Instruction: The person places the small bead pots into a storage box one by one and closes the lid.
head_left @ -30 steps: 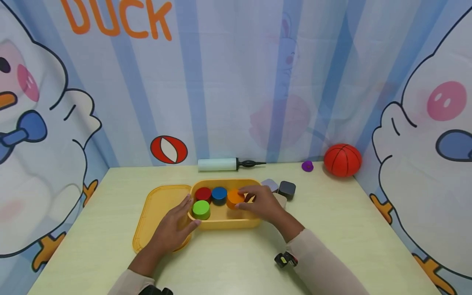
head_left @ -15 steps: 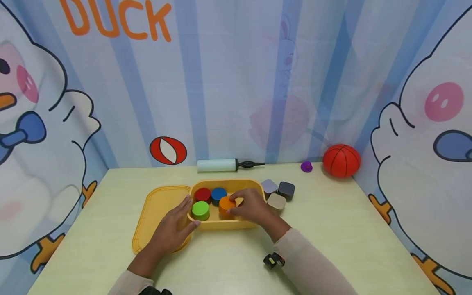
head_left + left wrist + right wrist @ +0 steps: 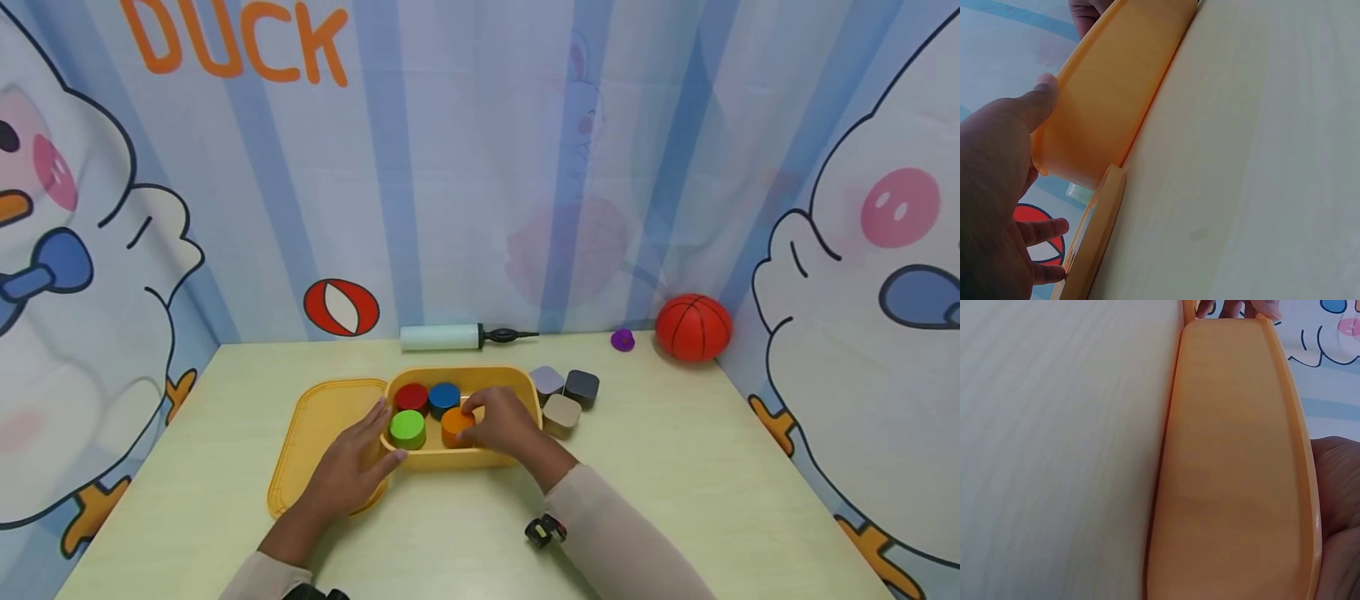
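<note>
Yellow box (image 3: 465, 459), long axis left-right; right fingers (image 3: 480, 400) pinching upright orange cylinder (image 3: 454, 428); left fingers (image 3: 369, 422) spread.

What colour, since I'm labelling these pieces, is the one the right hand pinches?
Orange. The pinched piece shows best in the head view.

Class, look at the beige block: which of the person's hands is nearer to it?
The right hand. It grips the orange block inside the yellow box, left of the beige block. The left hand is farther, touching the yellow box's left end.
</note>
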A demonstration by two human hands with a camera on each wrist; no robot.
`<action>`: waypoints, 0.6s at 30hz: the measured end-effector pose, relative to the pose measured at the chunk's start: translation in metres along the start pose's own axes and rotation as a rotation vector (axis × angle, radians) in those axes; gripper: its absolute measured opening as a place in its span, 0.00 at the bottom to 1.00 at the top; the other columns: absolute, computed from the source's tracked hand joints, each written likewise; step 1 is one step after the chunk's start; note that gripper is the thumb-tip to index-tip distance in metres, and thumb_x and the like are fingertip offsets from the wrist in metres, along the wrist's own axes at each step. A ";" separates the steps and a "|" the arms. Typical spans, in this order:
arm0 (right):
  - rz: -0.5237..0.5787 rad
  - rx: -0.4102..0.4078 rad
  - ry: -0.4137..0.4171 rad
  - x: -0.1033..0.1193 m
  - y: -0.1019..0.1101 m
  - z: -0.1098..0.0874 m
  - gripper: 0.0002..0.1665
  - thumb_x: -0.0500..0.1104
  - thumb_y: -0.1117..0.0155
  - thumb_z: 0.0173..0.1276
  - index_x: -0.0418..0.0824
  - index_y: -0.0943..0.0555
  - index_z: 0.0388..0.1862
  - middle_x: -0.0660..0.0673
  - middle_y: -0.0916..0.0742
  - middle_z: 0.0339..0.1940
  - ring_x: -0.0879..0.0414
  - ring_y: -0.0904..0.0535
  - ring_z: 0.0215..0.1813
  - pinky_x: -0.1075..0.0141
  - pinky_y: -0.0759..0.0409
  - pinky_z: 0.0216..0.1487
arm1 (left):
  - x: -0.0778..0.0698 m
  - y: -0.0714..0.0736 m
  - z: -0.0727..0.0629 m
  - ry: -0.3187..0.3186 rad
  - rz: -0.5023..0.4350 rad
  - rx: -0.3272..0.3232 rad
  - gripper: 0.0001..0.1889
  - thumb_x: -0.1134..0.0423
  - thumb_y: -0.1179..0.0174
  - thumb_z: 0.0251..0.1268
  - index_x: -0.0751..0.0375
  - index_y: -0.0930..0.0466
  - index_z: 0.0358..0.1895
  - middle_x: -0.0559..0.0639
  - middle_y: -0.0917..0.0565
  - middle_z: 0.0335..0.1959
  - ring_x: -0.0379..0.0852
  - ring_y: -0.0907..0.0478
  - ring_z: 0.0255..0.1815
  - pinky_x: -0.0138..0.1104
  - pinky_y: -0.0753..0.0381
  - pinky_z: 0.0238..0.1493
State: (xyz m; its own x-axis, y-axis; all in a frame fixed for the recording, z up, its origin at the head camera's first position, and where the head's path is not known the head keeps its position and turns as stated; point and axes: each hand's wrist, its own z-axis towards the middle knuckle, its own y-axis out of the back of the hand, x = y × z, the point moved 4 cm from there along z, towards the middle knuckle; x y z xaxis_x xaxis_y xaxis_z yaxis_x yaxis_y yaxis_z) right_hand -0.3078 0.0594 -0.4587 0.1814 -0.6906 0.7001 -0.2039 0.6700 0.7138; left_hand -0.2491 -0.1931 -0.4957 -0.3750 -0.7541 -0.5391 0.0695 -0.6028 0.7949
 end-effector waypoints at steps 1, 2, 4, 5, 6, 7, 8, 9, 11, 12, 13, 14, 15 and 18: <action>0.001 0.002 0.000 0.000 -0.001 0.000 0.23 0.42 0.13 0.62 0.40 0.07 0.56 0.41 0.09 0.63 0.41 0.17 0.68 0.45 0.16 0.74 | 0.000 0.000 0.000 -0.001 -0.002 0.000 0.40 0.43 0.37 0.81 0.58 0.37 0.86 0.53 0.40 0.90 0.69 0.35 0.86 0.68 0.32 0.81; 0.000 0.004 -0.002 0.001 -0.001 0.000 0.23 0.41 0.13 0.62 0.40 0.07 0.56 0.41 0.09 0.63 0.41 0.17 0.69 0.45 0.17 0.75 | 0.000 0.000 0.000 -0.001 -0.003 0.000 0.40 0.43 0.36 0.81 0.58 0.37 0.86 0.54 0.40 0.90 0.69 0.35 0.86 0.68 0.32 0.81; 0.002 0.008 0.003 0.001 -0.001 0.001 0.22 0.41 0.13 0.62 0.40 0.07 0.55 0.41 0.09 0.64 0.40 0.18 0.70 0.44 0.18 0.75 | 0.000 0.000 0.000 0.002 -0.007 0.003 0.40 0.44 0.36 0.81 0.58 0.37 0.86 0.53 0.40 0.90 0.69 0.35 0.86 0.68 0.33 0.82; 0.004 0.011 0.004 0.002 -0.001 0.001 0.22 0.40 0.13 0.61 0.40 0.07 0.55 0.41 0.09 0.64 0.40 0.18 0.70 0.44 0.18 0.76 | -0.001 0.001 0.000 0.002 -0.010 0.004 0.40 0.44 0.36 0.81 0.58 0.37 0.86 0.54 0.40 0.90 0.69 0.35 0.86 0.68 0.33 0.82; 0.012 0.017 0.004 0.002 -0.001 0.001 0.21 0.40 0.13 0.62 0.40 0.07 0.54 0.41 0.09 0.64 0.40 0.18 0.70 0.44 0.18 0.76 | -0.001 0.001 0.000 0.006 -0.012 0.007 0.40 0.44 0.36 0.81 0.57 0.37 0.86 0.53 0.40 0.90 0.69 0.36 0.86 0.68 0.33 0.82; 0.020 0.023 0.004 0.003 -0.001 0.000 0.21 0.39 0.13 0.62 0.40 0.07 0.54 0.41 0.09 0.64 0.41 0.18 0.70 0.45 0.17 0.75 | -0.001 0.001 0.000 0.010 -0.013 0.010 0.40 0.43 0.36 0.81 0.57 0.37 0.87 0.53 0.40 0.90 0.69 0.36 0.87 0.68 0.33 0.82; 0.029 0.032 0.004 0.003 -0.001 0.000 0.21 0.39 0.14 0.62 0.40 0.07 0.54 0.41 0.09 0.65 0.42 0.17 0.67 0.46 0.15 0.72 | -0.001 0.001 0.000 0.015 -0.014 0.013 0.41 0.43 0.36 0.81 0.57 0.38 0.87 0.53 0.41 0.90 0.68 0.36 0.87 0.68 0.34 0.82; 0.042 0.041 0.004 0.003 -0.001 0.000 0.21 0.38 0.14 0.62 0.40 0.07 0.55 0.41 0.09 0.65 0.43 0.15 0.64 0.48 0.13 0.70 | -0.001 0.001 0.000 0.019 -0.015 0.016 0.41 0.43 0.36 0.81 0.57 0.38 0.87 0.53 0.41 0.90 0.68 0.36 0.87 0.68 0.34 0.82; 0.072 0.060 -0.003 0.004 -0.001 0.000 0.21 0.37 0.15 0.63 0.39 0.08 0.56 0.40 0.10 0.67 0.46 0.13 0.58 0.52 0.10 0.64 | -0.001 0.001 0.000 0.025 -0.014 0.018 0.41 0.43 0.37 0.81 0.56 0.38 0.87 0.53 0.41 0.91 0.68 0.36 0.87 0.68 0.34 0.82; 0.085 0.067 -0.001 0.004 -0.002 -0.001 0.22 0.36 0.15 0.63 0.39 0.08 0.57 0.39 0.11 0.68 0.47 0.12 0.56 0.54 0.08 0.61 | -0.001 0.001 0.000 0.027 -0.014 0.019 0.41 0.42 0.37 0.81 0.56 0.38 0.87 0.53 0.41 0.91 0.68 0.36 0.87 0.68 0.34 0.82; 0.095 0.072 0.005 0.004 -0.002 0.000 0.22 0.35 0.16 0.63 0.38 0.08 0.57 0.38 0.11 0.68 0.47 0.11 0.54 0.55 0.07 0.59 | -0.001 0.001 0.000 0.027 -0.015 0.019 0.41 0.42 0.36 0.80 0.56 0.38 0.87 0.53 0.41 0.91 0.68 0.36 0.87 0.68 0.34 0.82; 0.103 0.076 0.010 0.004 -0.002 -0.001 0.22 0.35 0.16 0.64 0.37 0.08 0.58 0.38 0.11 0.69 0.48 0.10 0.53 0.56 0.07 0.57 | -0.001 0.001 0.000 0.026 -0.015 0.017 0.41 0.43 0.36 0.80 0.57 0.38 0.87 0.53 0.41 0.91 0.68 0.36 0.87 0.68 0.34 0.82; 0.110 0.079 0.015 0.005 -0.003 -0.001 0.23 0.35 0.16 0.64 0.37 0.08 0.58 0.37 0.11 0.69 0.47 0.09 0.53 0.56 0.07 0.57 | -0.001 0.001 0.000 0.025 -0.015 0.017 0.41 0.43 0.36 0.80 0.57 0.38 0.87 0.53 0.41 0.90 0.68 0.36 0.87 0.68 0.34 0.82; 0.121 0.088 0.033 0.006 -0.003 -0.002 0.23 0.34 0.17 0.64 0.35 0.09 0.59 0.37 0.11 0.68 0.46 0.09 0.55 0.56 0.07 0.57 | -0.002 0.002 0.000 0.023 -0.015 0.016 0.41 0.43 0.36 0.81 0.57 0.38 0.87 0.53 0.41 0.90 0.68 0.36 0.87 0.68 0.34 0.82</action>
State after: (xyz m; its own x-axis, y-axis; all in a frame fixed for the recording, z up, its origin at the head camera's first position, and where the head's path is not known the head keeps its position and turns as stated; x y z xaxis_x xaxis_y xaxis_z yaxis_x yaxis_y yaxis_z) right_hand -0.3046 0.0538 -0.4569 0.1811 -0.5961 0.7822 -0.3097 0.7203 0.6207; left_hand -0.2486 -0.1927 -0.4936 -0.3546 -0.7510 -0.5570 0.0491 -0.6098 0.7910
